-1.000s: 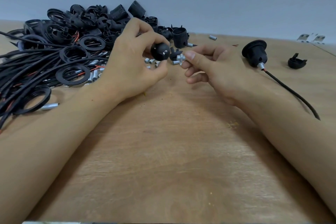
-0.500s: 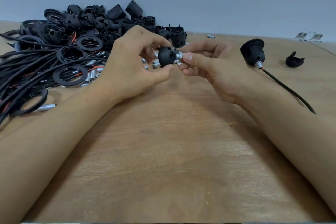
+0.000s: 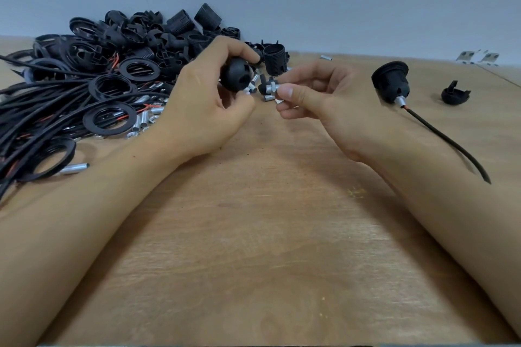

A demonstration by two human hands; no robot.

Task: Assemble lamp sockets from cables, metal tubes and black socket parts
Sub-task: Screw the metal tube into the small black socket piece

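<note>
My left hand (image 3: 208, 110) grips a round black socket cap (image 3: 235, 78) between thumb and fingers, held above the wooden table (image 3: 253, 234). My right hand (image 3: 318, 98) pinches a short threaded metal tube (image 3: 271, 89) between thumb and forefinger, a small gap to the right of the cap. Cap and tube are apart. An assembled socket (image 3: 391, 82) with its black cable (image 3: 445, 138) lies on the table to the right.
A heap of black socket parts (image 3: 141, 39), rings (image 3: 110, 118) and cables (image 3: 33, 110) fills the far left. Loose metal tubes (image 3: 142, 121) lie near it; one long tube (image 3: 74, 168) rests by my left forearm. A black half shell (image 3: 455, 94) sits far right.
The cap and tube were held together half a second ago; now my hands have drawn apart, with the cap turned in my left hand and the tube still pinched in my right.
</note>
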